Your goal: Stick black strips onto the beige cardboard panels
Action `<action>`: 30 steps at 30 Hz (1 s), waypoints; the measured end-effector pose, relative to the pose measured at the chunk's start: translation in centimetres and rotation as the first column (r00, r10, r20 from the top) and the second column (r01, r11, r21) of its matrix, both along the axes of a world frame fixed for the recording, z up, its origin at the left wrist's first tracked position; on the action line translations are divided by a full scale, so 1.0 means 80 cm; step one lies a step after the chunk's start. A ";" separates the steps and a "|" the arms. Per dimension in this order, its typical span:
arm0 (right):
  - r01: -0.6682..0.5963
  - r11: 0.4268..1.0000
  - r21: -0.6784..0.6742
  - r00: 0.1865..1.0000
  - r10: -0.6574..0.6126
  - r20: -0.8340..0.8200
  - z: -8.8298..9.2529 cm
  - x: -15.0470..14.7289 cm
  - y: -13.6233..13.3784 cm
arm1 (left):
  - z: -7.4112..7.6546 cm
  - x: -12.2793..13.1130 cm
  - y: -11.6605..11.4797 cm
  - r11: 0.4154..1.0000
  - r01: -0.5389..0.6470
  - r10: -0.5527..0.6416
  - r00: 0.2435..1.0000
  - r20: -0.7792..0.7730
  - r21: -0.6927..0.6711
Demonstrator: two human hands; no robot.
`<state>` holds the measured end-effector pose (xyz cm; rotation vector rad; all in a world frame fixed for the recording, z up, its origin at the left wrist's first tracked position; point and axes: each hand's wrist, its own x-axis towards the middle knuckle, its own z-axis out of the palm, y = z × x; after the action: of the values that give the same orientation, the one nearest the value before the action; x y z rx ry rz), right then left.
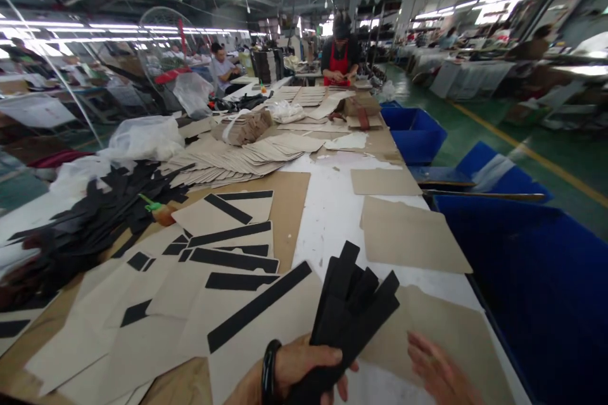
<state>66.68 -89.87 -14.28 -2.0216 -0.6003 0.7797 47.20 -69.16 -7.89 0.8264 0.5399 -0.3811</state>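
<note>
My left hand, with a dark bangle on its wrist, is closed around a fanned bundle of black strips. The bundle is held above the table, tilted up and away from me. To its right, my right hand is slightly blurred, its fingers stretched out with nothing visible in them. It is over or beside a beige sheet; whether it touches the sheet I cannot tell. Left of the bundle, a beige panel carries one black strip along its upper part. Several more panels with black strips overlap beyond it.
Loose black strips are heaped at left, by a bottle with a green tip. Fanned beige sheets lie farther back. Blue bins line the table's right side. A person in a red apron stands at the far end.
</note>
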 end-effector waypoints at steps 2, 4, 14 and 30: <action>0.184 0.982 0.045 0.958 -0.169 -0.232 0.029 0.011 0.017 | -0.004 0.009 -0.008 0.996 0.085 -0.085 0.996 0.030 -0.006; 0.296 0.949 0.111 0.878 -0.224 -0.423 0.050 0.022 0.032 | -0.004 0.017 -0.016 0.994 0.112 -0.112 0.993 0.039 0.008; 0.531 0.847 0.029 0.756 -0.458 -0.468 0.016 0.064 -0.007 | 0.004 -0.005 -0.024 0.983 0.087 -0.054 0.977 -0.204 0.159; 0.502 0.850 -0.158 0.808 -0.526 -0.265 -0.010 0.122 -0.043 | 0.034 -0.032 -0.014 0.691 -0.166 0.475 0.838 -0.269 0.703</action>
<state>76.45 -93.34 -15.04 -1.9487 0.1660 0.7555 44.63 -70.26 -5.20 1.3099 1.2825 -0.0100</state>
